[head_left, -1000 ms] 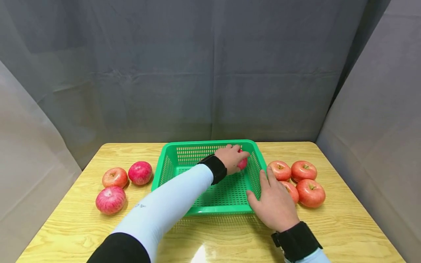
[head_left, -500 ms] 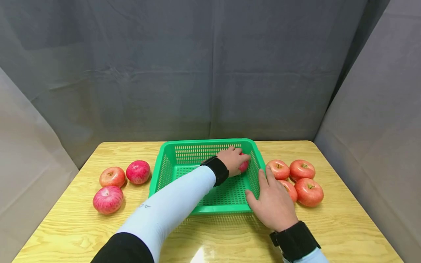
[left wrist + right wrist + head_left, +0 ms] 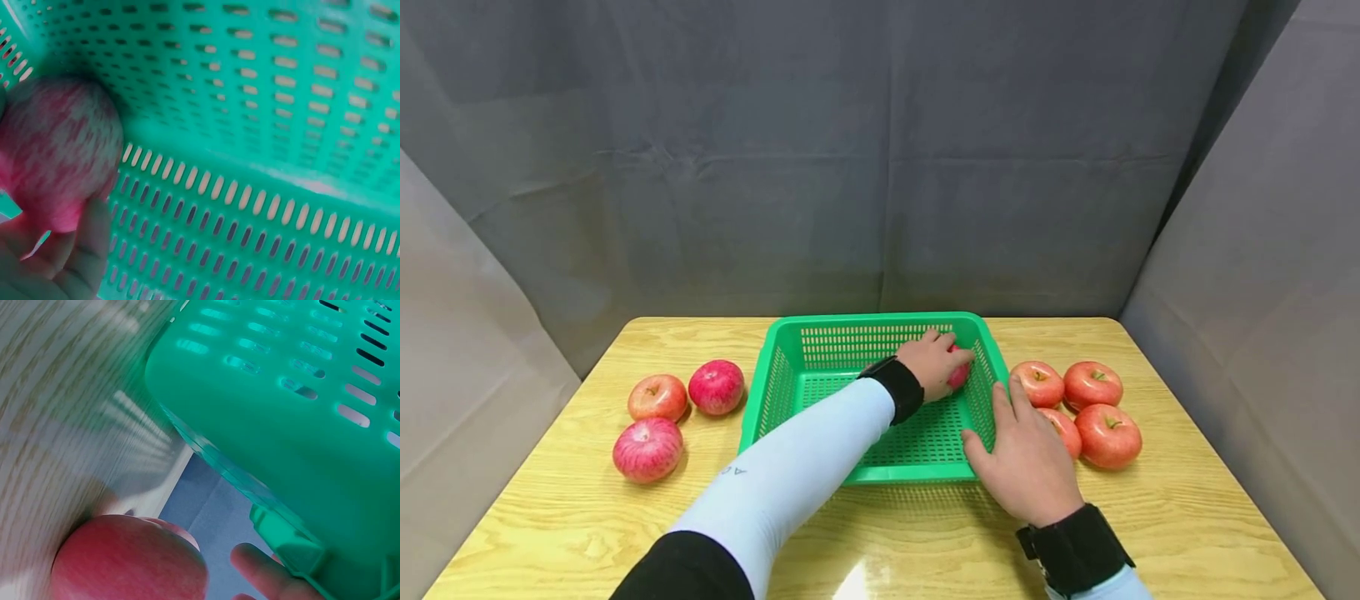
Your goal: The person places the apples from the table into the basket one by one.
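My left hand (image 3: 927,367) reaches into a green plastic basket (image 3: 880,475) and grips a pink-red apple (image 3: 958,371) at its back right corner. In the left wrist view the streaked apple (image 3: 65,147) sits low between the fingers (image 3: 87,250), by the slotted wall. My right hand (image 3: 1030,458) rests with straight fingers on the basket's right rim; the thumb lies at the inner side. Beyond its fingers, in the right wrist view, a red apple (image 3: 131,562) lies on the table, close to the basket's outer wall (image 3: 250,425).
Several red apples (image 3: 1108,436) are grouped right of the basket, partly behind the right hand. To the left lie two pink-magenta apples (image 3: 647,450) and one orange-red apple (image 3: 657,397). The wooden table (image 3: 550,517) meets a grey cloth backdrop (image 3: 737,208) behind.
My left hand, with the apple, has shifted very slightly toward the basket's right wall. The right hand stays on the rim, and the head view has moved a little.
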The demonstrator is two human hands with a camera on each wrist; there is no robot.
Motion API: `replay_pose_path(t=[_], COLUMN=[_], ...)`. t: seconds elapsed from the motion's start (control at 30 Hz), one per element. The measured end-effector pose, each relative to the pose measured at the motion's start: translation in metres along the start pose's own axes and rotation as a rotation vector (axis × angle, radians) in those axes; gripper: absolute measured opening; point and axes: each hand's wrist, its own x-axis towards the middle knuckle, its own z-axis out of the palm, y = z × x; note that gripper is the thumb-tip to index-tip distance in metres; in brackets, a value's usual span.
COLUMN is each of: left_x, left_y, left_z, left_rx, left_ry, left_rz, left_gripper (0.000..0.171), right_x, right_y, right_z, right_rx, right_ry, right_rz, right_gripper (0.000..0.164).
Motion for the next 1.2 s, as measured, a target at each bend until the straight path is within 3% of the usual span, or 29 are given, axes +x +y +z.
replay_pose_path(t=[0.33,0.7,0.97,1.2], left_x=[-0.005,0.002,-0.009,-0.016], left_y=[0.003,-0.001,0.002,-0.004], left_z=[0.007,0.016,-0.002,-0.006], left_rx=[-0.011,-0.055,-0.038,-0.081], left_ry=[0.001,-0.007,-0.012,-0.017], left_rz=[-0.012,-0.003,0.012,-0.009], left_gripper=[0.070,0.077,0.074,0.075], right_x=[0.001,-0.001,-0.001,0.001], right_y=[0.002,0.003,0.003,0.004], right_z=[0.001,0.001,0.001,0.001], right_rx=[-0.017,-0.011,-0.008,-0.014], right_ry=[0.006,-0.006,-0.024,-0.031], right_rz=[-0.005,-0.009,0.004,0.001], right_gripper=[0.080,0.080,0.081,0.081])
